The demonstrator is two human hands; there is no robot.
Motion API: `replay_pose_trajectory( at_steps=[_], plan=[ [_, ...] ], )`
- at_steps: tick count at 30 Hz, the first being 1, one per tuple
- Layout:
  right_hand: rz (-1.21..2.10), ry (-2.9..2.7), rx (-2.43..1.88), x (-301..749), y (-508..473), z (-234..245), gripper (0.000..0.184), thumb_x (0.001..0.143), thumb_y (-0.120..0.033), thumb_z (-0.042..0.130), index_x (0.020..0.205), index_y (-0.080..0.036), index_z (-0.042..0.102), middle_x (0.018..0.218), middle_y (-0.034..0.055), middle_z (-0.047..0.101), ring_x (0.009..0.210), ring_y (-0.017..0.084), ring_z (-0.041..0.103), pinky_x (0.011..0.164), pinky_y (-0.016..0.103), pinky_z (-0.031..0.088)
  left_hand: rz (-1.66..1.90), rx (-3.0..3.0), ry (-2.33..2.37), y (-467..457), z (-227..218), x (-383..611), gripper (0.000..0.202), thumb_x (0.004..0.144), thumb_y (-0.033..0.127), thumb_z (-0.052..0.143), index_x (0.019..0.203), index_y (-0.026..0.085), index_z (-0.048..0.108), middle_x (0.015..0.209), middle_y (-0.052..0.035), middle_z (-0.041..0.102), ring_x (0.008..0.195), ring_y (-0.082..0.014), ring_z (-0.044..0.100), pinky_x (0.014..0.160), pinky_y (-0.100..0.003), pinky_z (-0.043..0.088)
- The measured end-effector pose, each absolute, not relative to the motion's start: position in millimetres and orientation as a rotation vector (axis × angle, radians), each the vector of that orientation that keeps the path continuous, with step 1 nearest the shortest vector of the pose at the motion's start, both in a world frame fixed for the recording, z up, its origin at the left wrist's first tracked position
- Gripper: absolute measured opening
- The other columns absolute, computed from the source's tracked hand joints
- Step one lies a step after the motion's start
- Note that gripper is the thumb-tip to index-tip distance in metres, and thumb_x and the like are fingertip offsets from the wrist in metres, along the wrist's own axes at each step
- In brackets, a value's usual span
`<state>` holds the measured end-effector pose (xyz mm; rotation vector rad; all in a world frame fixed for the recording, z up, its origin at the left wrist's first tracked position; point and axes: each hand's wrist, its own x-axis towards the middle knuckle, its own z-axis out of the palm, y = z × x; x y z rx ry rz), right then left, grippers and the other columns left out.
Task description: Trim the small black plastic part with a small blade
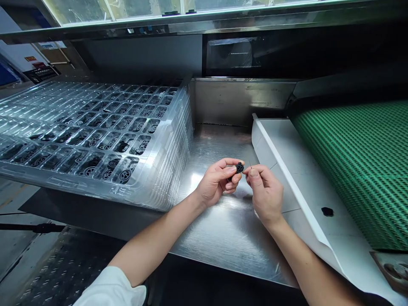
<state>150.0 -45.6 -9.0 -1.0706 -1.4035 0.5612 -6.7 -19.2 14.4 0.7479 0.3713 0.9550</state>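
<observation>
My left hand (218, 180) grips a small black spoked wheel (239, 168) between thumb and fingers, with a bit more black material showing below it in the fingers. Close beside it on the right, my right hand (266, 189) is closed in a pinch, and a thin dark sliver (250, 165) sticks up from its fingertips. What that sliver is I cannot make out. Both hands are held above a bare metal work surface (219, 238). To the left is a stack of clear plastic trays (170, 165), its top pockets holding black wheels (125, 174) and other black parts.
On the right runs a green mesh conveyor belt (360, 157). Between it and the metal surface lies a white trough with a raised edge (287, 170), and a black piece (327, 211) rests in it. A metal panel (242, 100) closes off the back, under a long metal beam (223, 23).
</observation>
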Motion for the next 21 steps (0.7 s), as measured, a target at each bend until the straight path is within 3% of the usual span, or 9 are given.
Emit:
replay_pose_trajectory(
  at_steps=[4,10,15,21],
  plan=[
    [0.628,-1.385,-1.043,146.8,-45.5,-9.1,0.031,0.099,-0.051,0.073,0.092,-0.021,0.065,0.08,0.0014,0.063,0.069,0.019,0.055,0.061,0.03,0.042,0.947,0.753,0.398,-19.5,13.2,-4.7,0.037,0.081,0.035,0.082,0.108,0.014,0.067,0.067,0.0025,0.056,0.05,-0.0065,0.041,0.047,-0.02,0.027],
    [0.618,-1.394,-1.095,146.4,-47.2,-8.3,0.021,0.1,-0.039,0.068,0.09,-0.02,0.065,0.077,0.0001,0.063,0.071,0.018,0.057,0.065,0.029,0.041,0.932,0.771,0.418,-19.8,11.2,-3.5,0.037,0.08,0.035,0.08,0.108,0.015,0.066,0.066,0.0023,0.056,0.05,-0.0077,0.042,0.046,-0.02,0.027],
    [0.586,-1.402,-1.149,148.0,-48.2,-6.2,0.022,0.1,-0.039,0.065,0.089,-0.02,0.066,0.075,-0.0005,0.063,0.069,0.017,0.056,0.065,0.029,0.041,0.916,0.773,0.445,-19.8,11.7,-1.6,0.036,0.081,0.036,0.078,0.108,0.017,0.064,0.067,0.0038,0.053,0.049,-0.0065,0.039,0.045,-0.019,0.026],
    [0.472,-1.472,-1.265,150.3,-51.0,0.7,0.028,0.093,-0.047,0.066,0.083,-0.021,0.067,0.069,-0.0012,0.06,0.059,0.017,0.05,0.056,0.027,0.038,0.962,0.766,0.51,-26.4,11.1,8.3,0.047,0.076,0.05,0.082,0.102,0.019,0.058,0.059,0.0094,0.042,0.044,-0.0041,0.026,0.044,-0.018,0.015]
  ],
)
